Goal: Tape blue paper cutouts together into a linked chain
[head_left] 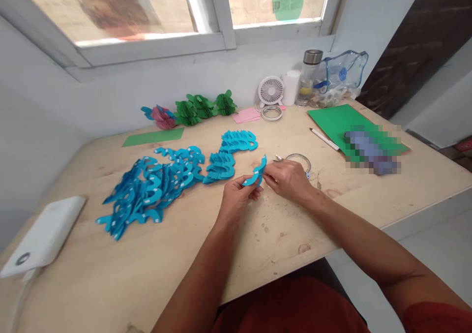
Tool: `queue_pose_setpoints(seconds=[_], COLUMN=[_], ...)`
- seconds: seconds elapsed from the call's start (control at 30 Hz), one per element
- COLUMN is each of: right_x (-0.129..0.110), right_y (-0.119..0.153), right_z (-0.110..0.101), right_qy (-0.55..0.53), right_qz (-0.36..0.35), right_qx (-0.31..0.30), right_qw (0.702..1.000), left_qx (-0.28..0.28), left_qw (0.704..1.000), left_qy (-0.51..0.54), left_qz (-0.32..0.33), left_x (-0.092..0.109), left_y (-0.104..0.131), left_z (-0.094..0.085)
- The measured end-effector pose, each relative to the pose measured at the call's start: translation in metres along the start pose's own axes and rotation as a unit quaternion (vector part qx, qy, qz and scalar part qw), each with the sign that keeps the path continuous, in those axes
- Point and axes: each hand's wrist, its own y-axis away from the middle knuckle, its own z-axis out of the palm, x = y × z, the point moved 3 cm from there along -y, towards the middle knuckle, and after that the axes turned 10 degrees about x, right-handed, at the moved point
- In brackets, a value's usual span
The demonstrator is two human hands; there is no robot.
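A curved blue paper cut-out (255,174) with small white patches is pinched between the thumb and fingers of my left hand (238,195). My right hand (289,178) is closed at the cut-out's right edge, its fingertips pressed together there. Whether those fingertips also hold something small is hidden. Just left of my hands stand two stacks of folded blue paper, a nearer stack (220,166) and a farther stack (239,140). A large loose heap of blue wavy paper strips (151,188), dotted with white patches, spreads farther left. Behind my right hand lies a thin ring-shaped band (304,160).
Along the wall are green paper figures (202,106), a pink one (163,117), pink paper (246,115), a tape roll (272,112), a small fan (271,91) and a glass bottle (309,79). Green sheets (335,119) and a pen (324,139) lie right; a power bank (44,237) lies left.
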Motion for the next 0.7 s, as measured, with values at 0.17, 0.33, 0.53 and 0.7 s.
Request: queue_pose_setpoints(seconds=[0.17,0.33,0.53,0.7], right_x=[-0.0020,-0.0025,-0.0058,-0.0066], right_y=[0.0002,-0.0002,0.0001,0.0008], right_z=[0.0005,0.0005,0.0029,0.0054], right_qy=[0.008,0.017,0.024,0.031], right_qz=[-0.014,-0.020,-0.025,-0.025], right_qx=[-0.002,-0.005,-0.024,-0.039], right_qw=[1.000,1.000,0.999,0.998], left_qx=[0.013,0.015,0.027,0.034], left_qw=[1.000,1.000,0.999,0.999], left_qy=[0.004,-0.007,-0.026,-0.031], left_qz=[0.001,0.003,0.012,-0.003], left_x=[0.0002,-0.0011,-0.0021,-0.0017], left_y=[0.0008,-0.0020,-0.0053,-0.0052], left_z=[-0.0007,-0.0008,-0.0014,-0.0020])
